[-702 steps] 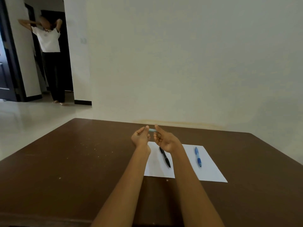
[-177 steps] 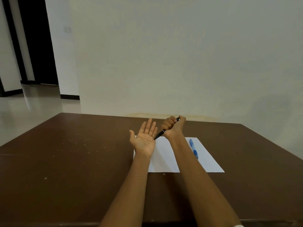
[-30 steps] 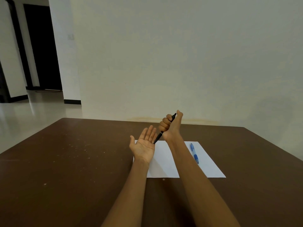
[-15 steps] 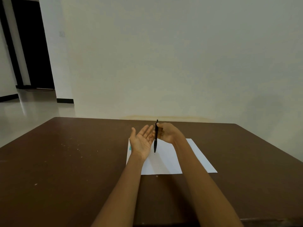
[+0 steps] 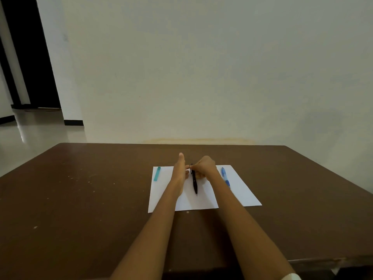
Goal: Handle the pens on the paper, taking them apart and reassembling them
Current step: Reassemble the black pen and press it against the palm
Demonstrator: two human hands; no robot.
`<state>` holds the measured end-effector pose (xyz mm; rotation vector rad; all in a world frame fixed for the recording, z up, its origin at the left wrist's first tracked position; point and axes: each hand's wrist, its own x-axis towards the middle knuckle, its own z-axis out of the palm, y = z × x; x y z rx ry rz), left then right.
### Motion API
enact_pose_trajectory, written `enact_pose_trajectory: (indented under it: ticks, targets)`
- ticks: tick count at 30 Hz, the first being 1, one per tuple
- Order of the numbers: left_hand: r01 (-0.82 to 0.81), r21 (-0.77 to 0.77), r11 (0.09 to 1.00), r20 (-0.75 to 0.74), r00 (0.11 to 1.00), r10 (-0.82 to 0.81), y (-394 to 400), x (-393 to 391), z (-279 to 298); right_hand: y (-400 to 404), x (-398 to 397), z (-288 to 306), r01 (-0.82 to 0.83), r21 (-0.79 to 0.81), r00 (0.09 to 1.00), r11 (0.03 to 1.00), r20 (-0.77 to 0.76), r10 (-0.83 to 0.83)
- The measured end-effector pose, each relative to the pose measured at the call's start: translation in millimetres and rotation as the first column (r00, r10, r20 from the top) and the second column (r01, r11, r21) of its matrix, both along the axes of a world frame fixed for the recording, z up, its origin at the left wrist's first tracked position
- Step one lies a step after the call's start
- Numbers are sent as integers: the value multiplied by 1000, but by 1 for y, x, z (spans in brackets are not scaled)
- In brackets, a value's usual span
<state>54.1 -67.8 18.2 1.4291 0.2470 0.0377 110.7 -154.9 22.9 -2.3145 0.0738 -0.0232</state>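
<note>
A white sheet of paper [image 5: 240, 188] lies on the brown table [image 5: 80, 188]. My right hand [image 5: 203, 166] pinches the top end of a black pen [image 5: 194, 181], which points tip-down toward me over the paper's middle. My left hand [image 5: 180, 168] is held edge-on just left of the pen with straight fingers, holding nothing. A blue pen [image 5: 225, 176] lies on the paper to the right of my right wrist. A teal pen piece [image 5: 157, 173] rests at the paper's far left corner.
The table's far edge meets a pale wall [image 5: 201, 77]. A dark doorway [image 5: 26, 57] and shiny floor are at the far left. The near table edge runs under my forearms.
My hands have lowered toward the paper. The black pen has swung from upright in my right fist to tip-down over the sheet. My left palm turned edge-on.
</note>
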Motion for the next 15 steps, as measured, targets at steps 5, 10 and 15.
enact_pose_trajectory:
  ticks: [5, 10, 15]
  targets:
    - [-13, 190, 982, -22, 1000, 17, -10, -1, 2, 3, -2, -2, 31, -30, 999, 999, -31, -32]
    - [-16, 250, 968, 4, 1000, 16, -11, -3, -1, 0, -8, -1, 33, -12, 998, 999, -46, -33]
    - [-67, 225, 972, 111, 993, 43, -2, -6, -4, -14, -20, 15, 30, 204, 999, 978, 8, -32]
